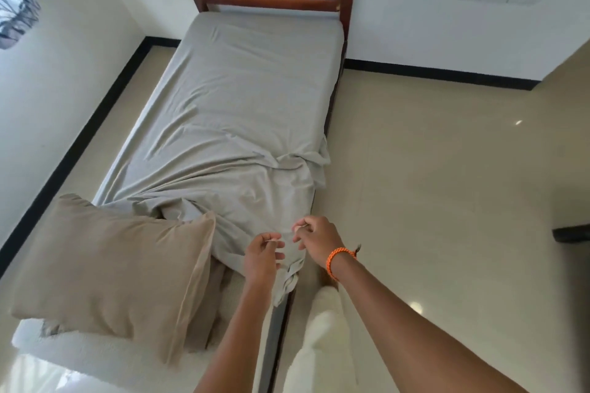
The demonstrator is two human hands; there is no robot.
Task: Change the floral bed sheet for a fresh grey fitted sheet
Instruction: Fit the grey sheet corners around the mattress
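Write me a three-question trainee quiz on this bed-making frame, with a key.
1. True or false: the grey fitted sheet is already tucked over the far end of the mattress.
2. What lies on the near left part of the bed?
3. What does each hand hold?

Key:
1. True; the near end lies bunched, the mattress bare there.
2. A beige pillow.
3. The left hand and right hand both pinch the sheet's loose edge.

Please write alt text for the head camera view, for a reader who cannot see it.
A person's left hand and right hand pinch the loose near end of a grey fitted sheet, already snug at the far end by the wooden headboard. A beige pillow lies on the bare near left of the mattress.
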